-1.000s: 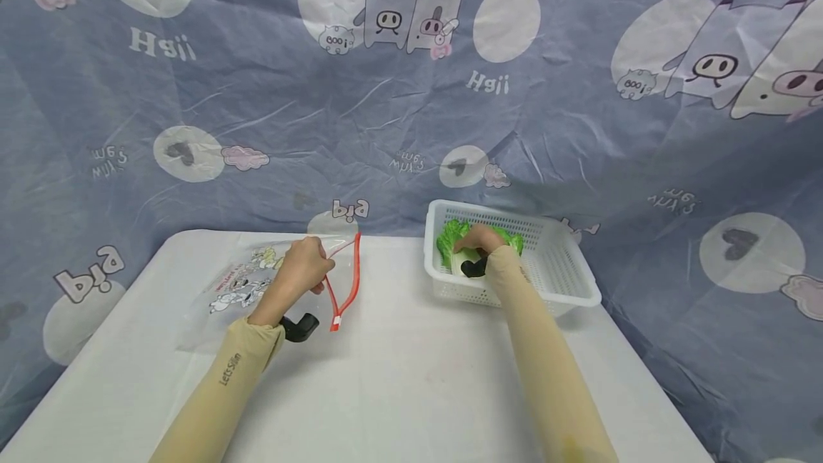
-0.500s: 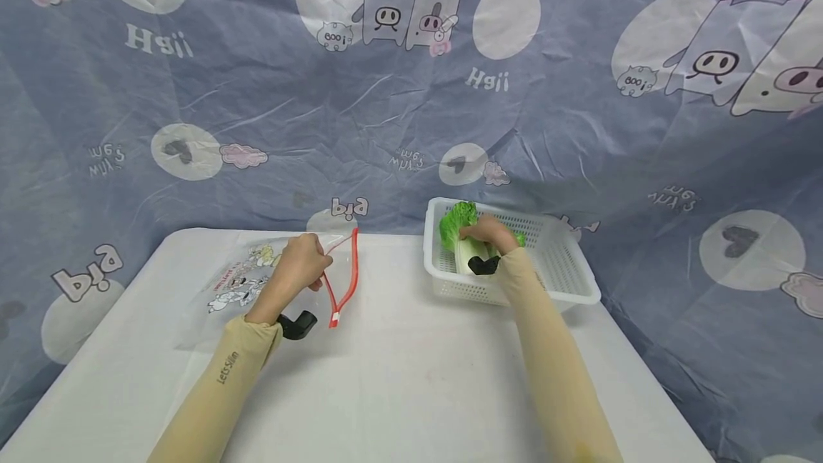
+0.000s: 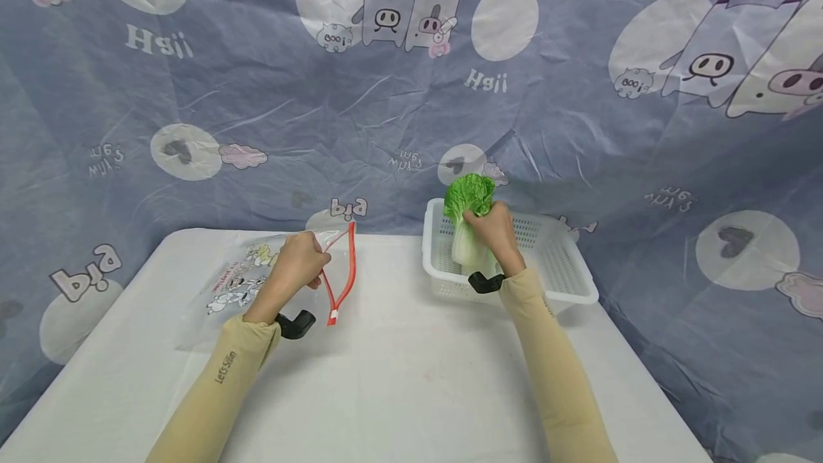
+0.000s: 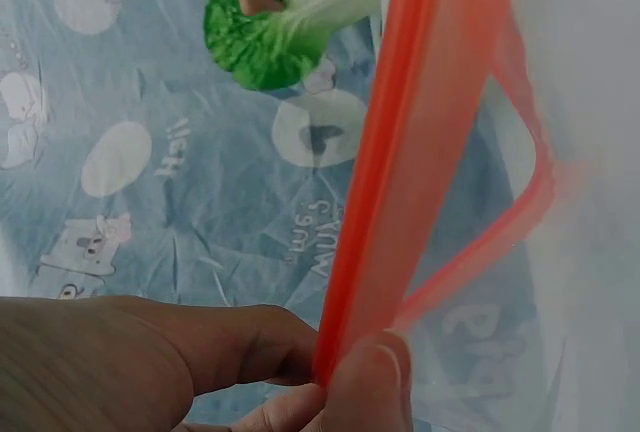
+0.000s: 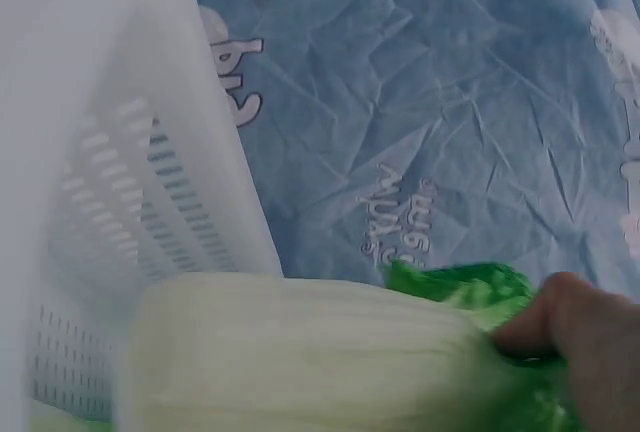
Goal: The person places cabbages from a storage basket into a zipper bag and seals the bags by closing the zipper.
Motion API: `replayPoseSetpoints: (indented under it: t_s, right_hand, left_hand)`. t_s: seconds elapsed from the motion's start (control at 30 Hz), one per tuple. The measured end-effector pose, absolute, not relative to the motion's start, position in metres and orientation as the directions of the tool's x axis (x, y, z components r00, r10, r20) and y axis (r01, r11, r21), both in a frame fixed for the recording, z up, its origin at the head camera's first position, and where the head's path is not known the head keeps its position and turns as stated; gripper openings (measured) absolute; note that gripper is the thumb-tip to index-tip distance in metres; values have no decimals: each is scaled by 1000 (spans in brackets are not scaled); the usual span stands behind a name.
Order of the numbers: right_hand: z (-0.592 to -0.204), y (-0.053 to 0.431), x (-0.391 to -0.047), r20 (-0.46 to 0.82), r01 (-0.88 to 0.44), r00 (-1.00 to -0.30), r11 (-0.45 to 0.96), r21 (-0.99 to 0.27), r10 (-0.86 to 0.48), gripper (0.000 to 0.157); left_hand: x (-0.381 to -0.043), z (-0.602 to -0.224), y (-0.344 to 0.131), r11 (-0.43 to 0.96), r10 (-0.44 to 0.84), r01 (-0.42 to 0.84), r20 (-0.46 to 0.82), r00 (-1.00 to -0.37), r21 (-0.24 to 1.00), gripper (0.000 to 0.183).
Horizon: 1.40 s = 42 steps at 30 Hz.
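Note:
My right hand [image 3: 496, 234] grips a napa cabbage [image 3: 468, 195] near its frilly green leaves. The cabbage's pale stalk end points down over the left part of a white plastic basket [image 3: 562, 259]. On the left, my left hand [image 3: 297, 263] pinches the red zip edge [image 4: 385, 152] of a clear zip bag [image 3: 234, 293] with cartoon prints. The bag's mouth gapes open to the right, as the left wrist view also shows. In the right wrist view the thick white stalk [image 5: 300, 357] fills the lower part, with my thumb [image 5: 560, 317] against the leaves.
Both bag and basket rest on a white-covered table [image 3: 398, 370]. A bluish patterned cloth [image 3: 360, 113] hangs behind it. Something pale green [image 5: 65, 420] shows low inside the basket in the right wrist view.
My right hand has lifted the napa cabbage up from inside the basket, so its leaves now stand above the rim. The left hand and the bag have hardly moved.

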State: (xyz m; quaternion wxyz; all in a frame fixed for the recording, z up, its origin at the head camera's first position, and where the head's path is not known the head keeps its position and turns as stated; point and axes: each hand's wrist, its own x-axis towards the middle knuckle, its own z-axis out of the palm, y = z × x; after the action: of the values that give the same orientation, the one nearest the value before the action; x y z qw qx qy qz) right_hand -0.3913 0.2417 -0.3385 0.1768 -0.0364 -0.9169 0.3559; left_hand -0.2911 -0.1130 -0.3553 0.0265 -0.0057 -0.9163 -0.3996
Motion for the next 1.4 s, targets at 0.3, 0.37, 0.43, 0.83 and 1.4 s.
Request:
replayPoseSetpoints:
  t_s: [0.3, 0.37, 0.43, 0.83, 1.4]
  right_hand:
    - [-352, 213, -369, 616, -335, -746, 657, -675, 252, 67]
    - [-353, 204, -362, 684, -447, -689, 603, -661, 238, 69]
    - [-355, 194, -357, 744, -565, -635, 531, -631, 209, 71]
    - [-361, 115, -301, 752, -743, -643, 116, -659, 146, 56]
    - [-406, 67, -301, 378, -380, -923, -20, -925, 73, 32]
  left_hand:
    - [-291, -355, -115, 680, -21, 38, 71, -997, 732, 12]
    - [-290, -355, -115, 680, -22, 43, 78, -997, 732, 11]
    - [-290, -354, -115, 678, -18, 48, 82, -996, 734, 11]
    - [-286, -353, -109, 676, 26, 86, 93, -995, 732, 9]
    - [-287, -351, -112, 646, -8, 90, 124, -992, 758, 18]
